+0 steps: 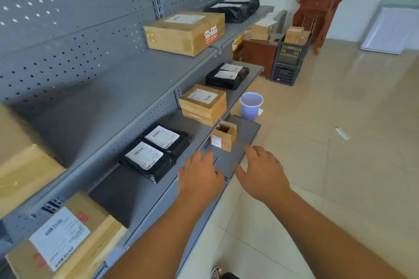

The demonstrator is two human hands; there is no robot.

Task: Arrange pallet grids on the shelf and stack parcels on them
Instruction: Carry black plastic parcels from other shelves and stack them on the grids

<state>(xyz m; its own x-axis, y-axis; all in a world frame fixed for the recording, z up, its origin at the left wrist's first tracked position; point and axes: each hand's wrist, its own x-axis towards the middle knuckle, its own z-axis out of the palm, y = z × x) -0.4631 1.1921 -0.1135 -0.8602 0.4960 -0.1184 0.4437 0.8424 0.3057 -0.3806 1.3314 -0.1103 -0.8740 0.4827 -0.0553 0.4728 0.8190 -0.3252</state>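
A grey metal shelf unit [136,88] runs along the left wall in tiers. On the lowest tier a small open cardboard box [223,136] stands on a flat grey panel [246,133]. My left hand [199,176] and my right hand [260,172] both reach toward that panel, fingers spread, holding nothing. Two black mailer bags [154,151] with white labels lie on the middle tier, left of my hands. A taped cardboard parcel [203,104] sits farther along that tier. A dark mat [118,192] lies on the same tier nearer to me.
A large labelled box [65,240] sits near left. Another big box [186,31] and black bags [235,7] occupy the upper tier. A blue bucket [251,106] stands on the tiled floor past the panel. Dark crates [290,61] and a wooden cabinet [317,11] stand beyond.
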